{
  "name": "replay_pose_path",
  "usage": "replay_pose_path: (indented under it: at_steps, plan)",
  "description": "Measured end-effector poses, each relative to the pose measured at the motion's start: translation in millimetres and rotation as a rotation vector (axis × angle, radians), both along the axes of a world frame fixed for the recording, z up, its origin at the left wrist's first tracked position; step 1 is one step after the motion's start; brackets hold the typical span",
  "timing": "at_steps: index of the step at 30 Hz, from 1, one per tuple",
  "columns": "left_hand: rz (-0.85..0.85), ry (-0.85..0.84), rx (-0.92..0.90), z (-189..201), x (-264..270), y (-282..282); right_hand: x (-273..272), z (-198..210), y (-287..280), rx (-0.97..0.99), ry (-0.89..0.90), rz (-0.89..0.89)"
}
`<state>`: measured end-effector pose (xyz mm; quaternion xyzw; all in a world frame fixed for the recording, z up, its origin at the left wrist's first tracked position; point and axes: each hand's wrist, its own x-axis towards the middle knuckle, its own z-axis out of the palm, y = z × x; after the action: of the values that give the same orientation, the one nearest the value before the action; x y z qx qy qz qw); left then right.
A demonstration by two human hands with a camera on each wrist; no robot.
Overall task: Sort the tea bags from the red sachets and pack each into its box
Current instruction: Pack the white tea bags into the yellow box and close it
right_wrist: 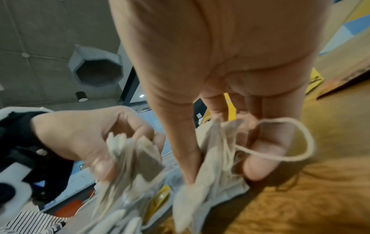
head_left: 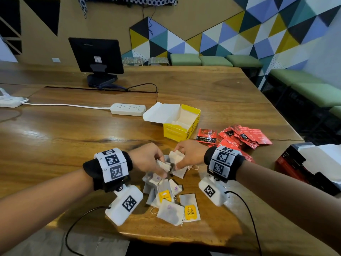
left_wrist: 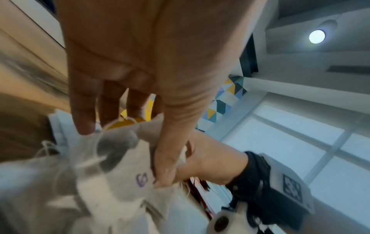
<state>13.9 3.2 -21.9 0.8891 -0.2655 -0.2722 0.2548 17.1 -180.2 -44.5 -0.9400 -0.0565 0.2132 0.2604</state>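
Note:
Several pale tea bags with yellow tags lie heaped on the wooden table near its front edge. My left hand pinches a bunch of tea bags over the heap; its thumb presses on them. My right hand pinches another bunch of tea bags, a string loop hanging off it. The open yellow box stands just behind the hands. Red sachets lie piled to its right. A red box sits open at the right edge.
A white power strip and its cable lie left of the yellow box. A black monitor stands at the back of the table. Green benches line the wall on the right. Camera cables trail off the table's front edge.

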Motion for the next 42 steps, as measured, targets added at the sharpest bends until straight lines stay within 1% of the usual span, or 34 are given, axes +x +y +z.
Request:
replay_pose_path:
  at_steps: [3, 5, 8, 10, 13, 16, 18, 21, 25, 27, 29, 32, 34, 36, 37, 39, 42]
  plan:
    - [0.093, 0.043, -0.123, 7, 7, 10, 2, 1, 2, -0.055, 0.004, 0.009]
    - [0.107, 0.059, -0.111, 7, 12, 13, 2, 2, 3, -0.041, 0.019, -0.006]
    - [0.086, 0.072, -0.029, 1, 17, 14, 4, 3, 4, -0.058, 0.030, 0.017]
    - [0.063, 0.057, -0.037, -3, 17, 12, 3, 2, 3, -0.047, 0.025, 0.036]
    - [0.081, 0.026, -0.169, -1, 17, 11, 1, 6, -5, 0.015, 0.016, 0.011]
    - [0.101, 0.115, -0.388, 5, 17, 13, 4, 13, -17, 0.088, 0.016, -0.050]
    - [0.116, 0.156, -0.426, 4, 18, 16, 8, 15, -22, 0.110, 0.017, -0.074]
    - [0.138, 0.155, -0.311, -6, 21, 16, 12, 14, -23, 0.152, 0.058, -0.103]
    - [0.181, 0.050, -0.034, -15, 29, 16, 11, 10, -19, 0.174, 0.090, -0.108]
    - [0.160, 0.064, 0.043, -12, 31, 16, 11, 9, -15, 0.150, 0.091, -0.068]
    - [0.105, 0.064, 0.108, -8, 32, 13, 10, 11, -10, 0.130, 0.087, -0.016]
    - [0.041, -0.044, 0.234, -1, 33, 8, 8, 14, 0, 0.152, 0.123, 0.044]
    - [-0.002, -0.143, 0.309, 1, 31, 5, 7, 15, 7, 0.052, 0.091, 0.125]
    - [-0.075, -0.246, 0.403, 1, 28, 2, 7, 16, 13, -0.143, -0.002, 0.232]
    - [-0.108, -0.276, 0.435, 1, 27, 2, 7, 16, 17, -0.205, -0.047, 0.271]
    - [-0.166, -0.289, 0.459, 2, 26, 3, 8, 13, 20, -0.218, -0.083, 0.290]
    - [-0.223, -0.255, 0.432, 4, 29, 10, 9, 12, 19, -0.182, -0.055, 0.243]
